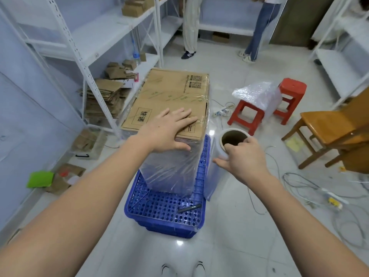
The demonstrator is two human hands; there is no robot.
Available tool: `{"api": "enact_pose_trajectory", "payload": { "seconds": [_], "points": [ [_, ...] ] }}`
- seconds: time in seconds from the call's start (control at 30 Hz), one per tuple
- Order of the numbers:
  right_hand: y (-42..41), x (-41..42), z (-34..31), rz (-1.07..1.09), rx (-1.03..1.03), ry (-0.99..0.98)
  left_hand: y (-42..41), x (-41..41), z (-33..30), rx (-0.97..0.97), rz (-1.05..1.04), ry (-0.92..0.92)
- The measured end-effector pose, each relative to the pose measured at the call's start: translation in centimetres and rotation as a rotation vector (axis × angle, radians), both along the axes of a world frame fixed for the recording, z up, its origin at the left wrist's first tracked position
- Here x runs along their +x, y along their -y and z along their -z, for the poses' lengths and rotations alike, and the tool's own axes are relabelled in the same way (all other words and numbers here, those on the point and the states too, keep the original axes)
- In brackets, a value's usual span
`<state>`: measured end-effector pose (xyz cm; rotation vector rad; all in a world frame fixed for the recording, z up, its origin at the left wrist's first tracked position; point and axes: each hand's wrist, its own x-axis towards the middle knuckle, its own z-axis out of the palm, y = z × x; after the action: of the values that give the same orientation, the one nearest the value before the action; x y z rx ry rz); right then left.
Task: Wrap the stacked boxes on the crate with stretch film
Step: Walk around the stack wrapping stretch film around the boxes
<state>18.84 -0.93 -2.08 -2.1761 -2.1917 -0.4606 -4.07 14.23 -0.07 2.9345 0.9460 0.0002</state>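
Head view: the stacked boxes [169, 100] stand on the blue crate [165, 212], film already covering the near side. Left hand [169, 130] presses flat and spread on the top box; right hand [243, 156] grips the film roll [221, 156] by its core, just beside the stack. Wrapping seems mid-pass; next likely calls for carrying the roll round under tension.

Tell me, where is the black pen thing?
The black pen lies on the blue crate, near its front right corner, just in front of the film-wrapped boxes.
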Motion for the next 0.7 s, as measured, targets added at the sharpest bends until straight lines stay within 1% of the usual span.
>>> {"api": "enact_pose_trajectory", "payload": {
  "seconds": [0.2, 0.33, 0.5, 0.7],
  "points": [
    [2.1, 2.8, 0.0, -0.129, -0.018, -0.038, 0.0, -0.1, 0.1, 0.024, 0.005, -0.031],
    [4.2, 3.3, -0.4, -0.226, 0.02, -0.1, 0.2, 0.0, 0.2, 0.036, -0.001, -0.041],
    [6.3, 1.5, -1.4, -0.383, 0.066, -0.147, 0.4, 0.0, 0.2, 0.042, -0.015, -0.028],
    [7.5, -1.4, -1.6, -0.543, 0.04, -0.152, 0.4, 0.0, 0.2, 0.04, -0.028, -0.03]
  ]
}}
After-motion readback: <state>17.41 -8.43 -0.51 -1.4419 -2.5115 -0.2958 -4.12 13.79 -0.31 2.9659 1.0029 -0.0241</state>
